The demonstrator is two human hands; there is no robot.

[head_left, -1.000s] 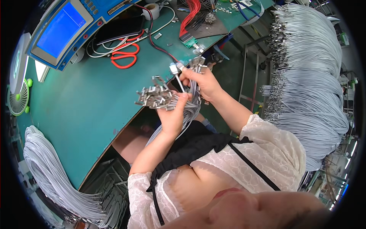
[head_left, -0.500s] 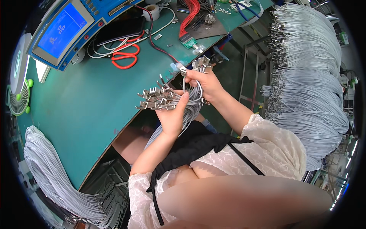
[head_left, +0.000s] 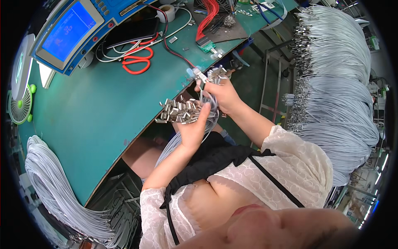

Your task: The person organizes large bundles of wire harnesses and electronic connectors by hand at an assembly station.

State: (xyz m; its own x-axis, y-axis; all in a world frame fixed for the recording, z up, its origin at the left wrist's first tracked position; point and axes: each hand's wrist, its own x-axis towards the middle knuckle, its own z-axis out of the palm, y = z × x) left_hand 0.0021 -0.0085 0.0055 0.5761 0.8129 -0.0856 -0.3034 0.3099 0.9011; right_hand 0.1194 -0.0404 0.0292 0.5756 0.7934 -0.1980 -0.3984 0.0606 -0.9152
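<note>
Two hands hold grey cables over the front edge of the green table (head_left: 95,108). The left hand (head_left: 191,130) is closed around one bunch, its metal plugs (head_left: 178,111) fanned out beyond the fingers toward the left, the thumb pressed along the cables (head_left: 212,118). The right hand (head_left: 223,95), just beside it and farther from the body, is clamped on a second bunch, whose plugs (head_left: 217,74) stick up above the knuckles. At its thumb and fingertips sits a white connector (head_left: 200,75) at the end of a dark lead (head_left: 178,54); whether a cable is joined to it, I cannot tell. Behind, on the table, are a blue tester (head_left: 108,25) with a lit screen, red-handled scissors (head_left: 137,66), a tape roll (head_left: 166,15) and a green circuit board (head_left: 206,46). A thick grey bundle (head_left: 52,174) droops over the table's near left corner; a larger stack (head_left: 336,91) hangs at right.
</note>
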